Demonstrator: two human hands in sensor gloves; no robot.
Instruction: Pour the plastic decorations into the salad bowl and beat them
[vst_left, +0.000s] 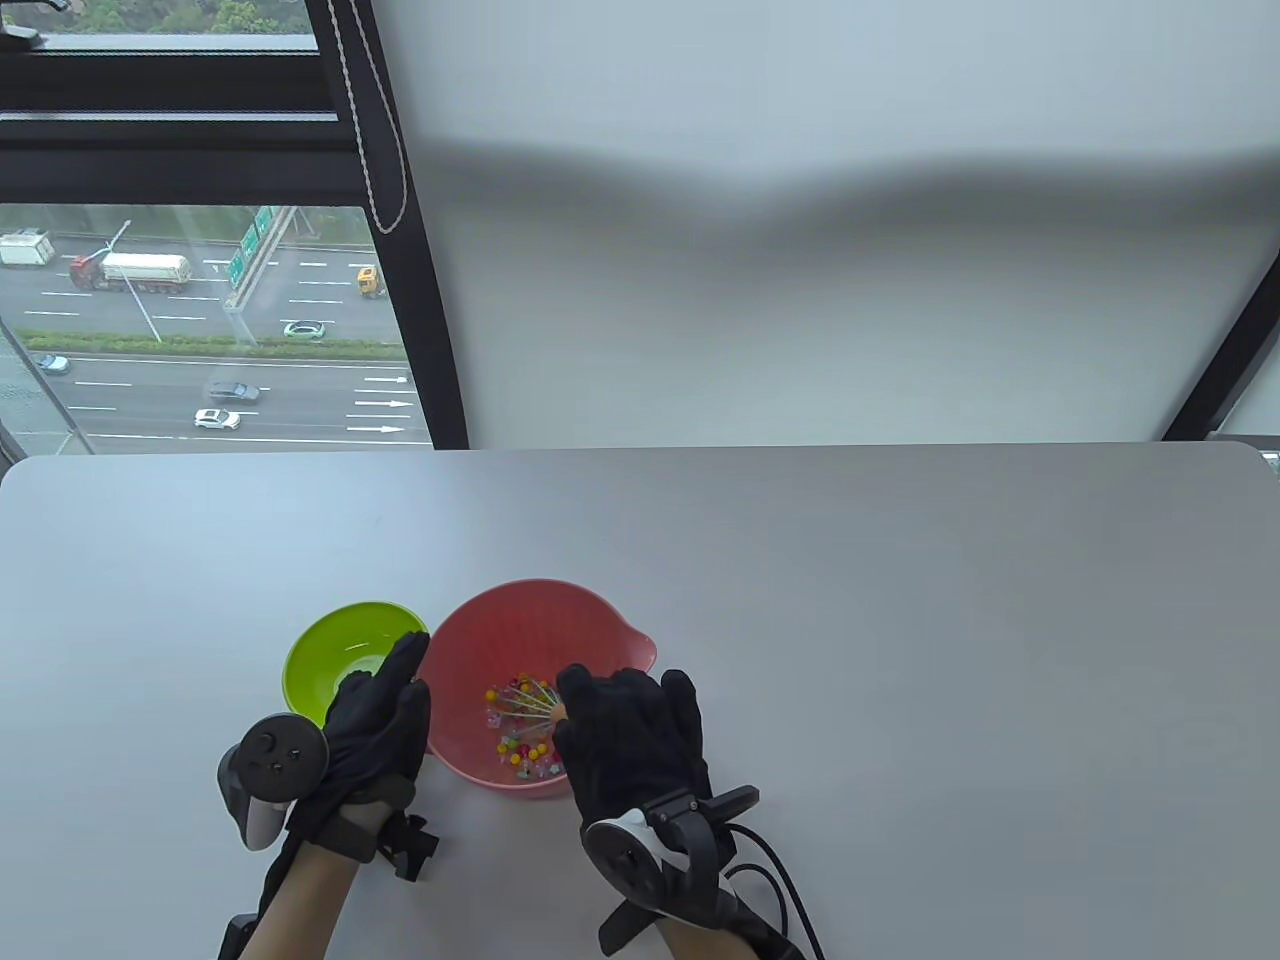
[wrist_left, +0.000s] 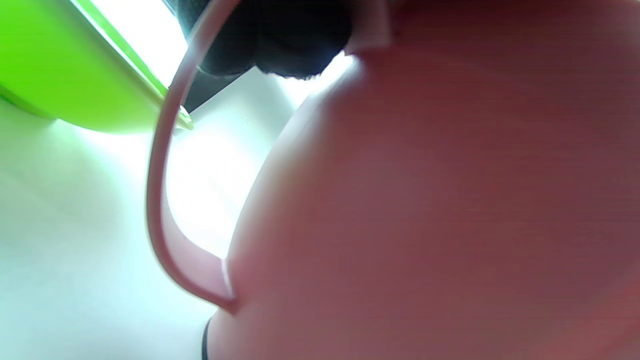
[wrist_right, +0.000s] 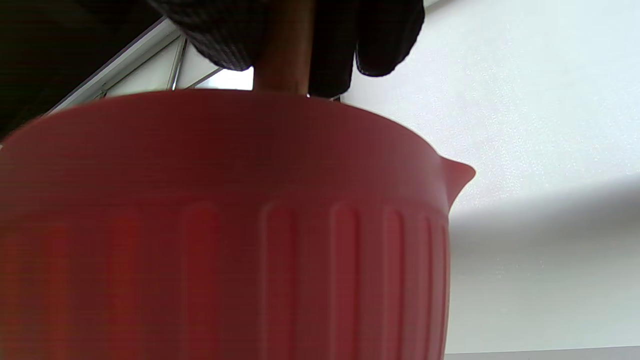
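Left hand (vst_left: 375, 725): straight fingers press the pink ribbed plastic salad bowl (vst_left: 505, 640), hiding the lime-green plastic bowl (vst_left: 335, 650).
Right hand (vst_left: 630, 735): grip curled round a wooden-handled whisk (vst_left: 530, 703), seemingly among colourful plastic decorations (vst_left: 520, 745).

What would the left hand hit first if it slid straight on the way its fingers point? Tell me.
Probably the green bowl. The left hand lies along the pink salad bowl with its fingertips pointing away from the person, already over the green bowl's near rim. Their heights are unclear, so it might pass above.

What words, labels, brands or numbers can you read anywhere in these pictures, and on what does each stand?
No text can be read.
Green road signs over the highway outside the window: lettering too small and blurred.
Pink salad bowl, green bowl, gloves and trackers: no visible print.
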